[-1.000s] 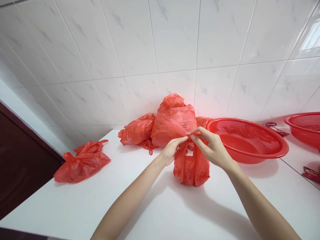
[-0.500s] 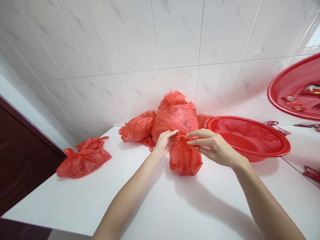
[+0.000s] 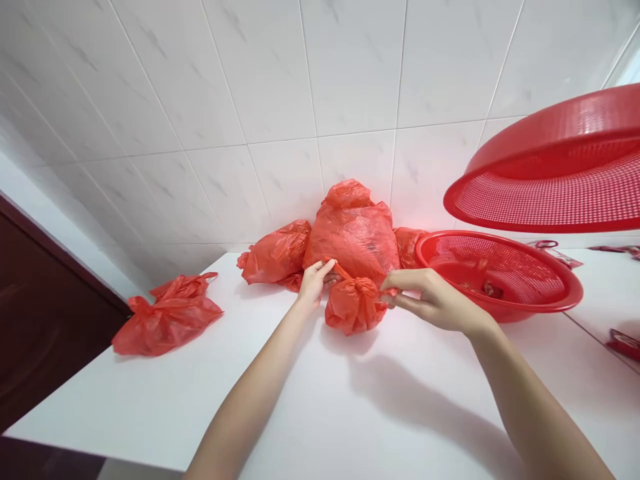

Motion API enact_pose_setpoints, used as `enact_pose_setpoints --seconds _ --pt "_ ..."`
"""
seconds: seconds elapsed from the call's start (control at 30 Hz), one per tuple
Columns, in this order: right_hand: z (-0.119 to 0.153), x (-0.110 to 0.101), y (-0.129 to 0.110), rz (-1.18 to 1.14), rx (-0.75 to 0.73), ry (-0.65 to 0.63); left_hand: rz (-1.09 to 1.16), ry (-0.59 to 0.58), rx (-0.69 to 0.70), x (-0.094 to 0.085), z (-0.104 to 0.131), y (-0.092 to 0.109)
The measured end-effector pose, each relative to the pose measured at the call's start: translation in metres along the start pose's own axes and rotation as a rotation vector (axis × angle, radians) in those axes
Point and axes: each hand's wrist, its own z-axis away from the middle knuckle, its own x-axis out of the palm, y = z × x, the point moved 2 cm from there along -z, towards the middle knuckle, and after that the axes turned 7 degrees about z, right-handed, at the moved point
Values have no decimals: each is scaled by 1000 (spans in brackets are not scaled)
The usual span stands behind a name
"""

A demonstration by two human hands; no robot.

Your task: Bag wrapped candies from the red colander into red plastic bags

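Note:
A small red plastic bag (image 3: 354,308), gathered into a knot at its top, hangs just over or rests on the white table in front of me. My left hand (image 3: 315,283) pinches one of its handles on the left, thumb and fingers closed. On the other side my right hand (image 3: 420,297) is closed on the second handle, a bit of red plastic showing at its fingertips. Behind the knot stands a big full red bag (image 3: 357,237), with a smaller red bag (image 3: 277,253) leaning at its left.
A red mesh basket (image 3: 500,273) stands right of my right hand, a few small things inside. Above it a second red basket (image 3: 550,147) is tilted in the air; its holder is out of view. A limp red bag (image 3: 167,317) lies left, near the table's edge.
Both hands have pulled apart, drawing the bag's top into a tight knot. The upper basket has come leftward and tipped over, and small items now show in the lower basket.

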Motion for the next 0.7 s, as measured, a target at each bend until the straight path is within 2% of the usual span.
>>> enact_pose_setpoints --seconds 0.1,0.2,0.27,0.33,0.43,0.57,0.63,0.7 --pt "-3 2 2 -197 109 60 -18 -82 87 14 12 15" --pt "-6 10 7 -360 205 154 -129 -257 231 34 32 29" --pt "-9 18 10 -400 252 187 -209 -375 293 48 48 32" --pt "-11 23 11 -412 278 185 -250 -443 327 57 62 31" --pt "-12 26 13 -393 301 185 -275 -472 398 63 76 25" --pt "-9 20 11 -328 325 270 -346 -392 559 59 85 15" --pt "-9 19 6 -368 288 307 -387 -379 508 57 88 8" --pt "-8 19 -1 -406 240 345 -410 -445 382 55 92 -3"
